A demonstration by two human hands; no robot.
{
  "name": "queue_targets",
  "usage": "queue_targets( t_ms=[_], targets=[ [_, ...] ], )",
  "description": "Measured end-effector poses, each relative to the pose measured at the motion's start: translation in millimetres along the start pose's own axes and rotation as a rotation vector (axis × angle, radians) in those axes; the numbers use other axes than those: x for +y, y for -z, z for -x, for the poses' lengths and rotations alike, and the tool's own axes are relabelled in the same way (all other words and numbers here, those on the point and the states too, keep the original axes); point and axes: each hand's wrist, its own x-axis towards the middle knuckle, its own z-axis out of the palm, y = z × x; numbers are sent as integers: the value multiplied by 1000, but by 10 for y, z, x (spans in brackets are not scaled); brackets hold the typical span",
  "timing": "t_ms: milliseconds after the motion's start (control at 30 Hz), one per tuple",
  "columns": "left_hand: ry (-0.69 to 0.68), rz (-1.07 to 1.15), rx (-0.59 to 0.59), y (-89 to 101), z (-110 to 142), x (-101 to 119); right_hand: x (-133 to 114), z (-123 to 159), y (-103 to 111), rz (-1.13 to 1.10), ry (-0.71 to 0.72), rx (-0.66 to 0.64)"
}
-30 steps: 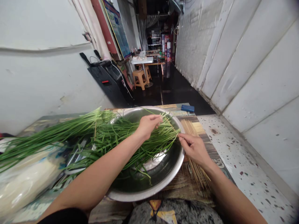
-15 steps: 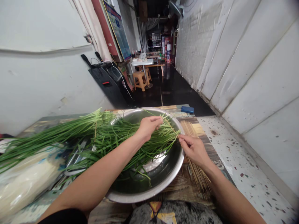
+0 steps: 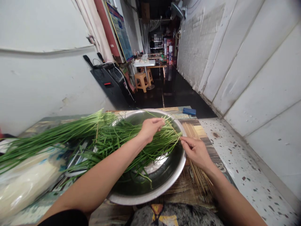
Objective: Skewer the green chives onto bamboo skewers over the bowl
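A large metal basin point(image 3: 180, 169) sits on the table, with long green chives point(image 3: 127, 135) lying across it. A thin bamboo skewer point(image 3: 174, 128) runs across the pale stem ends at the basin's right side. My right hand point(image 3: 194, 151) is closed in a pinch on the skewer's near end. Over the chives, my left hand point(image 3: 152, 128) pinches stems near the skewer's far end; its fingertips are partly hidden. To the left, another bunch of chives point(image 3: 58, 130) has a skewer through its stem ends and overlaps the basin's edge.
A pile of loose bamboo skewers point(image 3: 196, 175) lies right of the basin. A blue box point(image 3: 189, 111) is at the table's far edge. A clear plastic bag with pale contents point(image 3: 28, 180) rests at the left. Beyond are a black machine point(image 3: 110, 83) and stools point(image 3: 141, 81).
The view has shifted very slightly. Both hands keep nearly the same places on the chives and the skewer.
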Motion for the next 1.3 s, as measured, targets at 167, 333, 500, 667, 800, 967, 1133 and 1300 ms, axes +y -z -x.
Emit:
queue_targets(
  t_ms=[167,333,500,667,800,967,1133,1300],
  targets=[
    [-11,-15,2,3,-8,-17,-5,2,5,-20,-5,-16],
    [-3,-9,16,-2,-15,-20,-7,-4,12,-14,8,-17],
    [-13,-21,15,2,-30,-43,1,-5,7,7,13,-5],
    [-37,-24,4,13,-53,-87,-2,0,1,-2,18,2],
    [-39,-23,5,4,-51,-89,7,-4,-1,-8,11,10],
    [-23,-16,1,-25,-16,-51,1,-8,5,-6,16,8],
    [-14,-1,4,-33,-10,-40,8,-4,-1,-15,4,-3],
    [-40,-3,-8,-18,-27,-59,20,0,-2,-10,11,-2]
  ],
)
